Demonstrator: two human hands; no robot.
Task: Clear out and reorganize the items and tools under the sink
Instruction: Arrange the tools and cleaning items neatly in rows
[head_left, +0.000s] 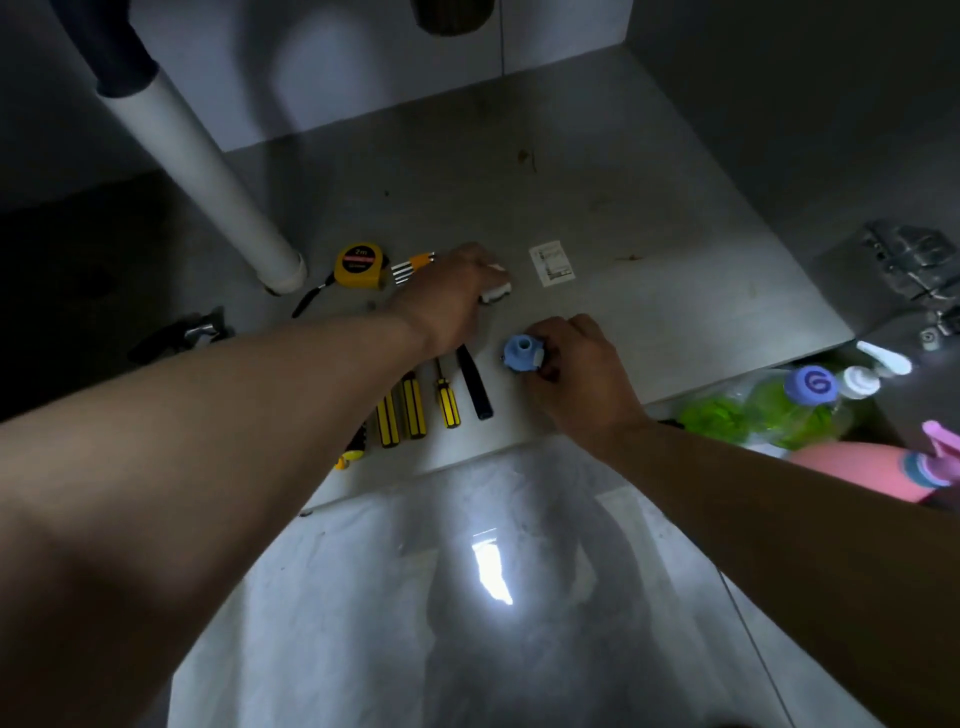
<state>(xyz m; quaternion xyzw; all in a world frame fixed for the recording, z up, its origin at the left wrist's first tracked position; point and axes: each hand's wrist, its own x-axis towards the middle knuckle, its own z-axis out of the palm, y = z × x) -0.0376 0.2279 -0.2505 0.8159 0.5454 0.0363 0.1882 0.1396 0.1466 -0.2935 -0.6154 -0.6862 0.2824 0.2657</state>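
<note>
I look down onto the grey cabinet floor (649, 218) under the sink. My left hand (452, 296) reaches in and closes on a small white object (496, 293), mostly hidden by the fingers. My right hand (576, 369) grips a small light-blue fitting (521, 352) that rests on the floor. A row of yellow-and-black screwdrivers (413, 408) and a dark-handled tool (477, 387) lie under my left wrist. A yellow tape measure (359, 265) and a set of hex keys (413, 265) sit just left of my left hand.
A white drain pipe (208, 171) slants down at the left. A paper label (553, 262) lies mid-floor. Dark pliers (182, 332) lie far left. Green bottles (769, 410), a white pump (878, 364) and a pink spray bottle (883, 467) stand outside at right, below a door hinge (909, 265).
</note>
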